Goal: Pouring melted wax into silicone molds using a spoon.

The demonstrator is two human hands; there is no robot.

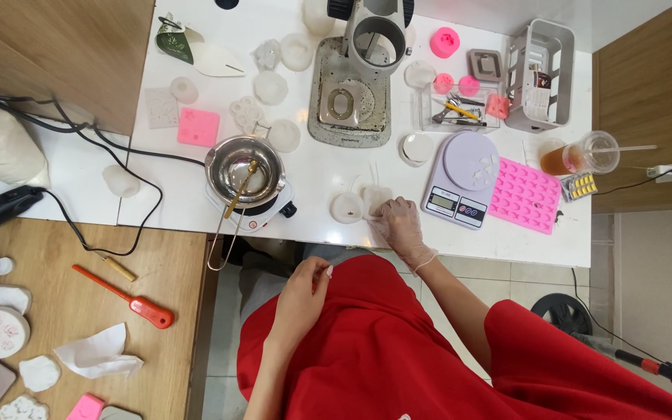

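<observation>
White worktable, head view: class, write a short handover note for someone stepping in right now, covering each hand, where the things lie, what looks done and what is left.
Right hand: gloved, resting on a small pale mould at the front edge of the white table.
Left hand: bare, off the table over the red garment, pinching a tiny white piece; what it is cannot be told.
Nearby: a round pale mould left of the hand, a metal pot with a spoon on a small hotplate, a digital scale and a pink tray mould to the right.
Done: cannot tell whether the moulds are filled.
Left: judging from this, the mould under the right hand is in work.
</observation>
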